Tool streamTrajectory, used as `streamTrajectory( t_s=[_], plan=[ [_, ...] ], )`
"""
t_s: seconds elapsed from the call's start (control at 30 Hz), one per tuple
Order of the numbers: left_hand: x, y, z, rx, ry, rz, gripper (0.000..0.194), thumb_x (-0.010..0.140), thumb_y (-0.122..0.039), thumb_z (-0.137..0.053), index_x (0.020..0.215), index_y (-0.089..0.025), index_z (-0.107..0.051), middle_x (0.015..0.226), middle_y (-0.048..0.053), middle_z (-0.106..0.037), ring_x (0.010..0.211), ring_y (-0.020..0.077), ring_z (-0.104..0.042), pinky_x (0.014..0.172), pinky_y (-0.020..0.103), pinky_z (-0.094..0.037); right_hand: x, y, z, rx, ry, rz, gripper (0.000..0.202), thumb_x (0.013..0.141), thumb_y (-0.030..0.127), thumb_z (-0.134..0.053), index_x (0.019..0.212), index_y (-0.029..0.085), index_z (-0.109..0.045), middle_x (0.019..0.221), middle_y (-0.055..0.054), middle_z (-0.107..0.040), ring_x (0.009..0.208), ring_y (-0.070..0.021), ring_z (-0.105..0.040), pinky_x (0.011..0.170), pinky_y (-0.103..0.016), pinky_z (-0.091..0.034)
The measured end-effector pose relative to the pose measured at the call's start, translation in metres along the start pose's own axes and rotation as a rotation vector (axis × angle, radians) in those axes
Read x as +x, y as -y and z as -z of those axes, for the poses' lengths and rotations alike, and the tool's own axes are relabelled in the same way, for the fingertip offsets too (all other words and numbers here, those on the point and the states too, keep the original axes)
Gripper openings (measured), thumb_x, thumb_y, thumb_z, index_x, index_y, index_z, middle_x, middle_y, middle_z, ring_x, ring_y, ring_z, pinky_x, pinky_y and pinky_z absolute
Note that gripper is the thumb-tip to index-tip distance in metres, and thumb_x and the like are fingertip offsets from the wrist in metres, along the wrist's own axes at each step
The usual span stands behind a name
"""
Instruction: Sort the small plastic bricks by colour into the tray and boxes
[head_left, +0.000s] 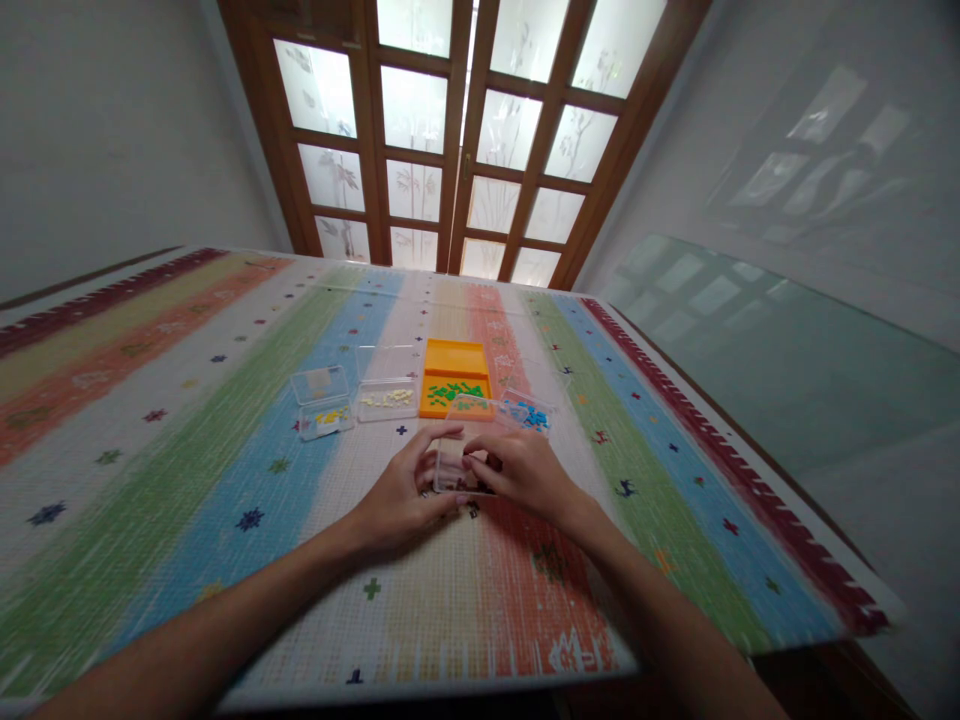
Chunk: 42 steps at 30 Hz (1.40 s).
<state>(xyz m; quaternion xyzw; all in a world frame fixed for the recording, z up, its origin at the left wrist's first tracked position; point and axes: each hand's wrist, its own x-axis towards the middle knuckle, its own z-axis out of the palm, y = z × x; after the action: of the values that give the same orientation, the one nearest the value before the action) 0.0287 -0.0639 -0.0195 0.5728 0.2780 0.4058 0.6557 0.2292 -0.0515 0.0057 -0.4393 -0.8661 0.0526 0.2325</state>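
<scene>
A small clear plastic box [448, 473] with its lid [472, 408] raised is on the table in front of me. My left hand [397, 492] curls around the left side of this box, thumb at the near edge and fingers at the far side. Over its right part reaches my right hand [532, 470], thumb and forefinger pinched together inside. Whatever lies between those fingertips is too small or hidden to make out. Some dark bits show at the bottom of the box, partly covered by my fingers.
Beyond my hands stand an orange box [455, 354] with green pieces [455, 393], and clear boxes with yellow pieces [332, 416], pale yellow pieces [391, 399] and blue pieces [535, 416]. A striped cloth [300, 500] covers the table. Paned doors [454, 150] stand behind.
</scene>
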Motion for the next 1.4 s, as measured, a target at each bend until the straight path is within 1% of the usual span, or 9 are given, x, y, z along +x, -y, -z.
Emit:
streamTrajectory(
  t_s=[0.13, 0.27, 0.43, 0.57, 0.8, 0.97, 1.23, 1.3, 1.4],
  plan=[
    [-0.001, 0.0, 0.001, 0.012, 0.006, 0.009, 0.064, 0.075, -0.013, -0.077, 0.13, -0.021, -0.045, 0.109, 0.009, -0.066, 0.093, 0.0207, -0.071, 0.083, 0.038, -0.057, 0.0, 0.0, 0.0, -0.093, 0.045, 0.027, 0.017, 0.089, 0.017, -0.056, 0.087, 0.016, -0.073, 0.067, -0.003, -0.07, 0.061, -0.0127, -0.057, 0.059, -0.024, -0.029],
    [-0.001, -0.001, 0.001, 0.022, 0.002, 0.006, 0.064, 0.074, -0.012, -0.077, 0.129, -0.022, -0.046, 0.112, 0.01, -0.065, 0.094, 0.0209, -0.07, 0.082, 0.038, -0.057, 0.0, 0.0, 0.004, -0.092, 0.077, 0.012, 0.018, 0.09, 0.019, -0.056, 0.088, 0.016, -0.074, 0.071, -0.005, -0.072, 0.064, -0.014, -0.06, 0.06, -0.024, -0.031],
    [0.0, 0.0, 0.0, 0.011, 0.009, -0.008, 0.065, 0.075, -0.013, -0.077, 0.13, -0.023, -0.046, 0.11, 0.009, -0.065, 0.093, 0.0207, -0.07, 0.084, 0.039, -0.056, 0.001, 0.001, 0.007, 0.014, 0.096, -0.065, 0.018, 0.09, 0.019, -0.058, 0.087, 0.016, -0.075, 0.073, -0.004, -0.073, 0.066, -0.0137, -0.06, 0.064, -0.025, -0.035],
    [0.0, 0.0, 0.001, 0.021, 0.012, 0.006, 0.065, 0.074, -0.013, -0.077, 0.131, -0.022, -0.045, 0.11, 0.008, -0.065, 0.094, 0.0207, -0.07, 0.084, 0.039, -0.056, 0.002, 0.005, 0.011, 0.138, 0.175, -0.131, 0.016, 0.085, 0.016, -0.059, 0.084, 0.017, -0.075, 0.074, -0.003, -0.073, 0.064, -0.0123, -0.06, 0.062, -0.024, -0.036],
    [-0.001, -0.002, 0.001, 0.05, 0.015, 0.035, 0.065, 0.075, -0.014, -0.076, 0.132, -0.021, -0.043, 0.107, 0.009, -0.065, 0.093, 0.021, -0.07, 0.084, 0.04, -0.056, 0.007, 0.009, 0.014, 0.269, 0.203, -0.24, 0.014, 0.081, 0.015, -0.065, 0.075, 0.016, -0.077, 0.06, 0.0, -0.067, 0.054, -0.0086, -0.053, 0.056, -0.022, -0.033],
    [-0.001, 0.001, 0.002, 0.033, 0.011, 0.025, 0.066, 0.075, -0.015, -0.077, 0.131, -0.021, -0.044, 0.112, 0.01, -0.064, 0.096, 0.0227, -0.07, 0.087, 0.043, -0.055, 0.008, 0.009, 0.014, 0.263, 0.17, -0.268, 0.012, 0.078, 0.012, -0.065, 0.074, 0.016, -0.076, 0.057, 0.002, -0.064, 0.053, -0.0081, -0.051, 0.054, -0.021, -0.032],
    [-0.001, -0.002, 0.001, 0.018, 0.009, 0.007, 0.065, 0.074, -0.013, -0.079, 0.13, -0.021, -0.046, 0.114, 0.011, -0.066, 0.095, 0.0224, -0.071, 0.088, 0.042, -0.056, 0.002, 0.007, 0.008, 0.118, -0.035, -0.205, 0.011, 0.083, 0.019, -0.061, 0.08, 0.017, -0.072, 0.062, 0.0, -0.064, 0.057, -0.0114, -0.053, 0.059, -0.024, -0.036],
    [-0.001, -0.003, 0.001, 0.013, 0.011, 0.006, 0.064, 0.074, -0.013, -0.079, 0.129, -0.021, -0.046, 0.113, 0.011, -0.067, 0.093, 0.0218, -0.072, 0.086, 0.041, -0.056, 0.0, 0.007, 0.009, 0.118, -0.036, -0.172, 0.014, 0.084, 0.019, -0.059, 0.084, 0.017, -0.072, 0.064, -0.001, -0.065, 0.058, -0.0119, -0.054, 0.06, -0.025, -0.037],
    [0.0, -0.003, 0.003, -0.016, 0.012, -0.007, 0.065, 0.075, -0.014, -0.079, 0.13, -0.021, -0.044, 0.109, 0.01, -0.067, 0.092, 0.0216, -0.072, 0.084, 0.039, -0.057, 0.0, 0.008, 0.016, 0.131, 0.043, -0.122, 0.022, 0.085, 0.019, -0.055, 0.091, 0.018, -0.076, 0.067, -0.002, -0.069, 0.059, -0.0122, -0.055, 0.062, -0.025, -0.037]
  ],
)
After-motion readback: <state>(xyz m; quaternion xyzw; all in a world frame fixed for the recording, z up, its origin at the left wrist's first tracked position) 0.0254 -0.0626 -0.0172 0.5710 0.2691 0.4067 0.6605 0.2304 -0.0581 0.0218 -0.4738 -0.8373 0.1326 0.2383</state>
